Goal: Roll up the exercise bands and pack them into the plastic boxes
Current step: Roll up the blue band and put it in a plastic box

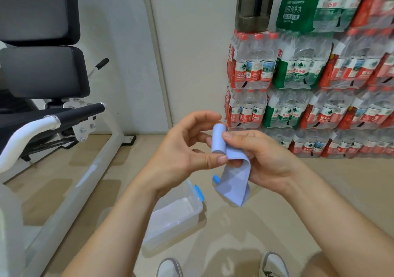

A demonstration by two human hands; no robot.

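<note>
Band (233,181): pale blue, held in the air at centre, above the floor (266,217). Its upper end is wound into a tight roll and the loose tail hangs down.

Left hand (183,149): pinches the roll between thumb and fingers.

Right hand (262,159): thumb pressed on the roll, fingers curled round the tail.

Box (177,215): clear plastic with a blue latch (199,192), lying on the floor below the hands. The left forearm covers part of it.

Surroundings: machine (42,80) at left, stacked bottle packs (319,85) at far right, shoes (275,264) at the near edge.
</note>
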